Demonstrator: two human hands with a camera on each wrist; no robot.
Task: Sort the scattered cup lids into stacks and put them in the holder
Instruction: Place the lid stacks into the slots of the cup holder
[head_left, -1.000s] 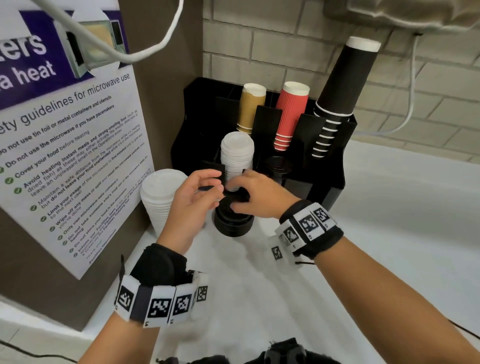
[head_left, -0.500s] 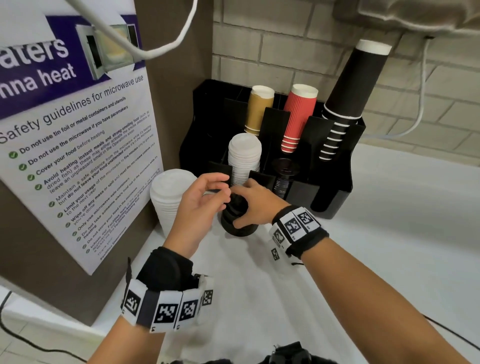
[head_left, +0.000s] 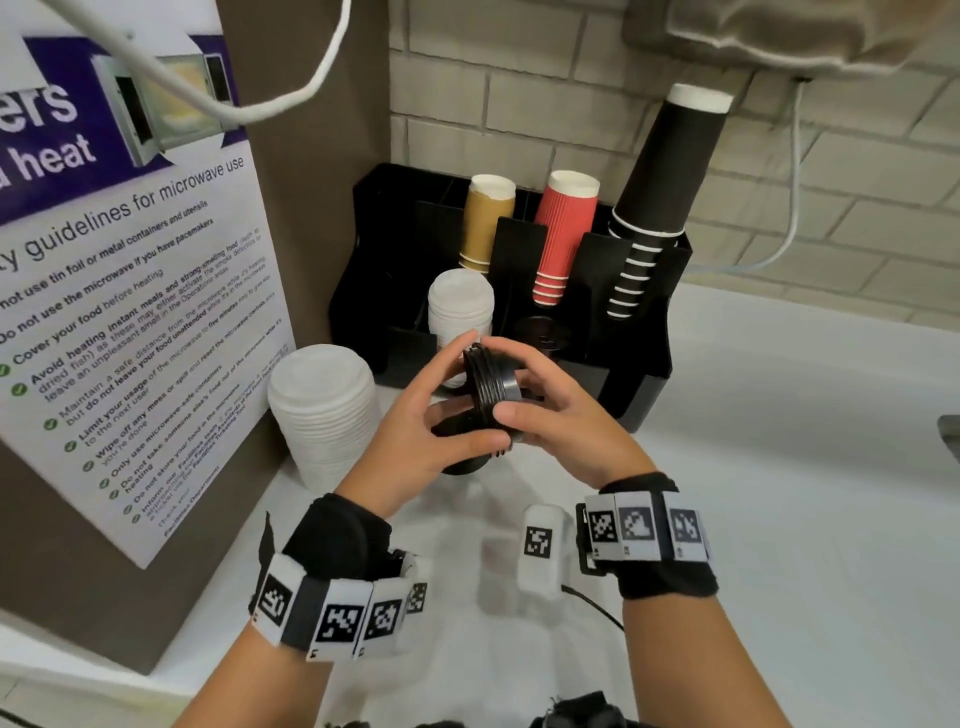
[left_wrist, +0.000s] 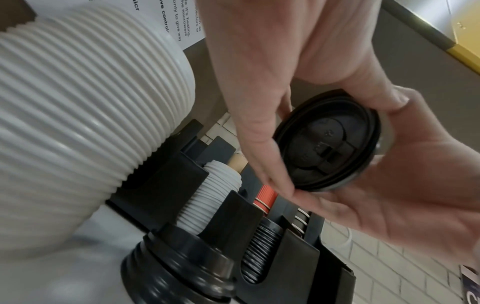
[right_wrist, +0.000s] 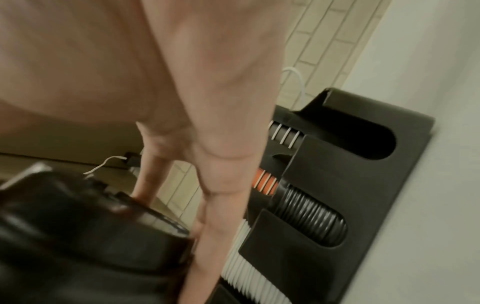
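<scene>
Black lids: a short stack (head_left: 492, 387) tipped on edge, held above the counter in front of the holder (head_left: 644, 332).
Left hand (head_left: 415, 436): fingers and thumb curled round the stack's near side.
Right hand (head_left: 561, 421): thumb and fingers pinch the stack's rim.
Holder slots: white lids (head_left: 460, 306) and more black lids (left_wrist: 259, 253).
Counter: tall white lid stack (head_left: 322, 410) beside the holder; another black stack (left_wrist: 179, 267) under the hands.
</scene>
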